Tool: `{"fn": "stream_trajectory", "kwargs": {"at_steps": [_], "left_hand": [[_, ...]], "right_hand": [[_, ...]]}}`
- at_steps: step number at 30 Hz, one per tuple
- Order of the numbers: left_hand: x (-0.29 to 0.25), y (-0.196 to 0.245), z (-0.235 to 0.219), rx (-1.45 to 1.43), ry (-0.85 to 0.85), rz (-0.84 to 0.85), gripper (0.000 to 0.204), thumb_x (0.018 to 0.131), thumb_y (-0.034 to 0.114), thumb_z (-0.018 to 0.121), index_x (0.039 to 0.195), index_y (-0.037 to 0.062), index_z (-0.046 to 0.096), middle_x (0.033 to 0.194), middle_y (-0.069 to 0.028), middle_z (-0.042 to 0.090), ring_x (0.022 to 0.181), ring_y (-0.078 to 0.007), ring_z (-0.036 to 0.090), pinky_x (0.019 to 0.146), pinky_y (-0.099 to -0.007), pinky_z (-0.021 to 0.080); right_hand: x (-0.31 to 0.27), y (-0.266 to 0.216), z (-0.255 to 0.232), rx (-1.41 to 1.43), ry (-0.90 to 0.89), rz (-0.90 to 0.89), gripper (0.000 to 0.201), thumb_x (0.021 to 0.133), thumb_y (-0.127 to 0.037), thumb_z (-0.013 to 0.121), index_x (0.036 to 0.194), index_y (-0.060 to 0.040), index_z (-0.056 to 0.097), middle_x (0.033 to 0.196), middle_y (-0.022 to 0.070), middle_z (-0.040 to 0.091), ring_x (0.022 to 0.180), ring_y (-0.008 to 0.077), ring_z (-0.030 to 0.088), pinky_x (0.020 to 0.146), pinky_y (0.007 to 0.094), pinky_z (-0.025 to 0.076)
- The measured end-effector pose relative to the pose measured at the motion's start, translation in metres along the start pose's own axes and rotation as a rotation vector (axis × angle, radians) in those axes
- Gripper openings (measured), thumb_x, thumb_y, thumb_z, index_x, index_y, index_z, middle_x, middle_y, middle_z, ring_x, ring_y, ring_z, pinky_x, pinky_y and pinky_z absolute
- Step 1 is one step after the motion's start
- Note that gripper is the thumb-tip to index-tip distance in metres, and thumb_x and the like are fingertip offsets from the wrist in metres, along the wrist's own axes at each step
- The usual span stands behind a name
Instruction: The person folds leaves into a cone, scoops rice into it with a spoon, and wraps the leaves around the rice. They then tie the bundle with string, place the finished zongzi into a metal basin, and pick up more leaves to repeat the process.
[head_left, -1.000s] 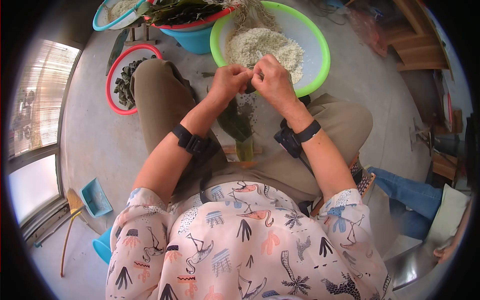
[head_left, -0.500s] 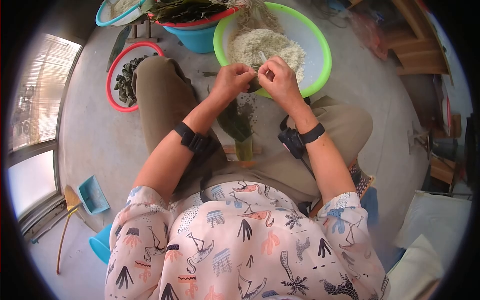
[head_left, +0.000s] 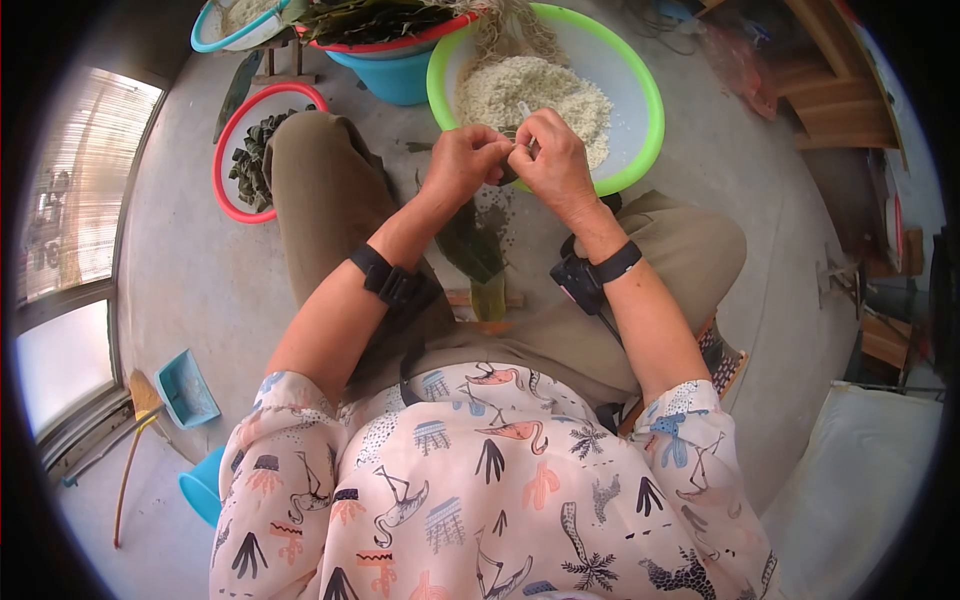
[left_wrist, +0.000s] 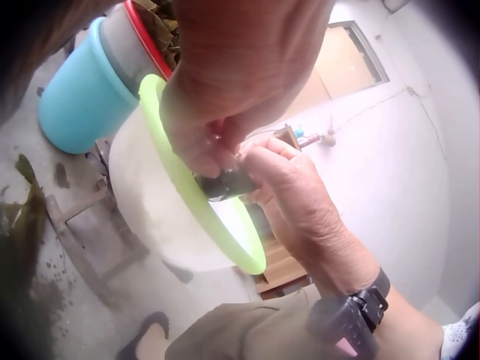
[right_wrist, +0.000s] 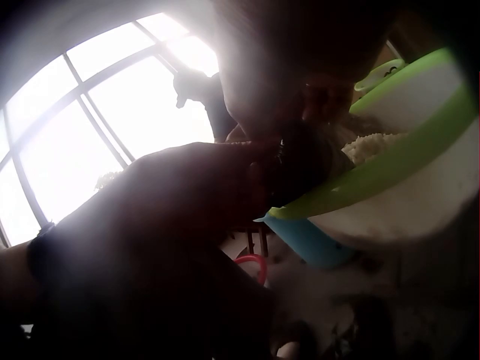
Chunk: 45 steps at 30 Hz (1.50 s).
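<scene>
Both hands meet over the near rim of a green-rimmed basin (head_left: 645, 150) of white rice (head_left: 520, 90). Between them is a small dark green leaf-wrapped rice dumpling (left_wrist: 225, 184), mostly covered by fingers in the head view. My left hand (head_left: 465, 162) grips it from the left, thumb and fingertips pinched together. From the other side my right hand (head_left: 552, 160) holds it with curled fingers, its fingertips right at those of the left. A pale handle (head_left: 524, 108) rises from the rice just beyond the right hand. The right wrist view is very dark around the hands.
Fibrous strands (head_left: 515, 35) hang over the basin's far rim. Leaves (head_left: 380, 25) fill a red-rimmed basin on a blue bucket (head_left: 390, 80). Dark wrapped bundles lie in a red-rimmed basin (head_left: 218, 165) at left. A long leaf (head_left: 470, 240) lies between the knees.
My right hand drew slightly down and right, then came back up against the left fingertips. The left hand stays nearly still. The jeans-clad legs at lower right have gone from view.
</scene>
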<state>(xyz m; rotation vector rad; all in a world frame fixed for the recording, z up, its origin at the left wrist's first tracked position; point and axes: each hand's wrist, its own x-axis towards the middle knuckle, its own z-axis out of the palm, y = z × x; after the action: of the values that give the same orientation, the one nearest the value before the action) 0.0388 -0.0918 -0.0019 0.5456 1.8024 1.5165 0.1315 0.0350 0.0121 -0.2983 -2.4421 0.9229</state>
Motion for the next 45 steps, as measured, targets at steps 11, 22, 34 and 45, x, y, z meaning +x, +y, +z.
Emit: {"fn": "stream_trajectory", "kwargs": {"at_steps": [11,22,34,45], "left_hand": [[0.005,-0.017,0.000,0.237,0.101,0.052,0.014,0.086,0.015,0.065,0.088,0.0017,0.064,0.068,-0.0038,0.065,0.058,-0.0112,0.061,0.055,-0.0280,0.048],[-0.006,-0.005,0.004,0.324,-0.012,0.424,0.041,0.077,0.014,0.074,0.115,0.0047,0.061,0.105,-0.0101,0.063,0.096,-0.0207,0.063,0.082,-0.0325,0.049],[-0.004,0.015,-0.001,0.102,0.024,0.483,0.042,0.077,0.006,0.076,0.117,0.0061,0.064,0.103,-0.0026,0.056,0.084,-0.0101,0.055,0.076,-0.0247,0.046],[0.004,0.002,0.000,-0.034,0.012,0.428,0.031,0.083,0.010,0.073,0.114,0.0063,0.068,0.094,0.0015,0.056,0.081,-0.0062,0.051,0.074,-0.0216,0.043]], "right_hand": [[-0.004,-0.001,-0.004,-0.037,-0.026,0.059,0.010,0.069,0.000,0.059,0.072,-0.0030,0.049,0.075,0.0130,0.053,0.069,0.0346,0.056,0.061,0.0435,0.047],[-0.006,0.035,-0.014,0.661,-0.124,0.750,0.009,0.080,-0.013,0.062,0.080,-0.0049,0.058,0.076,0.0040,0.062,0.064,0.0144,0.058,0.057,0.0279,0.044],[0.005,0.001,-0.043,1.119,-0.157,0.453,0.031,0.090,-0.018,0.066,0.117,-0.0054,0.059,0.090,-0.0003,0.063,0.072,0.0071,0.058,0.070,0.0215,0.045],[0.004,0.001,-0.033,0.855,-0.113,0.390,0.017,0.088,-0.014,0.068,0.103,-0.0060,0.065,0.082,-0.0013,0.064,0.067,0.0037,0.053,0.062,0.0201,0.043]]}}
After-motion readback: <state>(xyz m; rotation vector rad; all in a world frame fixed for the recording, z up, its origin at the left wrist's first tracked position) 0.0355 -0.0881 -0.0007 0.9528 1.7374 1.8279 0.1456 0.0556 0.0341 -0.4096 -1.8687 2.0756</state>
